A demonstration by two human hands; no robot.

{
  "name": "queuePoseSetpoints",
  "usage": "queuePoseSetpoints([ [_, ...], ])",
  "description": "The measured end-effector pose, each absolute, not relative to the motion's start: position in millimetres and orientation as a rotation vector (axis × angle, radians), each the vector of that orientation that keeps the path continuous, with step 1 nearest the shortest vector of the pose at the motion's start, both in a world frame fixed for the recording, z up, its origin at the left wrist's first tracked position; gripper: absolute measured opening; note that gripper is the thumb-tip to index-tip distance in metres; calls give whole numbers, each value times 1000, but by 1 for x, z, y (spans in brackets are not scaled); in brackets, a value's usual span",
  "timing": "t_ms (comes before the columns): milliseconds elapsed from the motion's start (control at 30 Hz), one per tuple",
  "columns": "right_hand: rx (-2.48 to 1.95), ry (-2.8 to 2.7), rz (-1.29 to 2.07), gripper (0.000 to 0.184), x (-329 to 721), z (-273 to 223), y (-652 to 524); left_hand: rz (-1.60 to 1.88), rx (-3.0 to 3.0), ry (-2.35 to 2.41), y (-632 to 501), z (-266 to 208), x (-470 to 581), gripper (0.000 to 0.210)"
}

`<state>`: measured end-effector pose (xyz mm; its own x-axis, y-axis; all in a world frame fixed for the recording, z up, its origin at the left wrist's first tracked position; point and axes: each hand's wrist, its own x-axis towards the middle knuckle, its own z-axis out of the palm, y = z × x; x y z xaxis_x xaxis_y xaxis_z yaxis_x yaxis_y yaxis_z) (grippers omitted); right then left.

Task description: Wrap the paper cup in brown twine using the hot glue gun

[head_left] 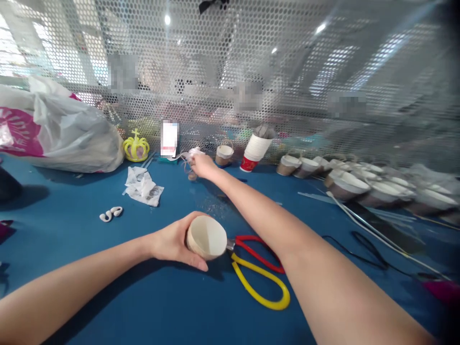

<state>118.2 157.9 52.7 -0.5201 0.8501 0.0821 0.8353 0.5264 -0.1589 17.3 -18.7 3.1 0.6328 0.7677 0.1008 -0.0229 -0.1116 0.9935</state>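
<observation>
My left hand (172, 242) is wrapped round a cream paper cup (208, 239), its open mouth tilted toward me. The inside of the cup looks bare. Far out at the back of the table, my right hand (204, 165) has its fingers closed at a whitish, ribbon-like bundle (194, 152). Loose strands hang from it over a small brownish thing (192, 176) on the table. The fingertips are partly hidden and small. Scissors with one red and one yellow handle (266, 299) lie right of the cup, partly behind my right forearm.
A mesh panel (201, 57) closes the back. Before it stand a plastic bag (79, 134), a yellow crown (136, 147), a phone (169, 139), a small basket (224, 153) and stacked cups (257, 148). Crumpled tissue (143, 188) and white earbuds (111, 213) lie left; several small baskets (348, 184) right.
</observation>
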Motion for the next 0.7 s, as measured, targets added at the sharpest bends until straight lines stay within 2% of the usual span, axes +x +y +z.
queuePoseSetpoints([
  [233,-1281,-2547,231,30,136,66,139,1142,1525,928,10,1,8,73],
  [367,-1164,-2516,405,50,155,63,92,1312,1507,1072,34,-7,9,73],
  [467,-1140,-2504,446,69,160,54,71,1224,1646,1094,41,-11,7,74],
  [600,-1167,-2495,439,70,158,44,65,874,2032,1440,46,2,-23,77],
  [633,-1177,-2482,424,71,158,44,65,843,2034,1525,48,7,-35,73],
  [700,-1219,-2451,390,75,158,45,66,798,2012,1743,52,15,-58,49],
])
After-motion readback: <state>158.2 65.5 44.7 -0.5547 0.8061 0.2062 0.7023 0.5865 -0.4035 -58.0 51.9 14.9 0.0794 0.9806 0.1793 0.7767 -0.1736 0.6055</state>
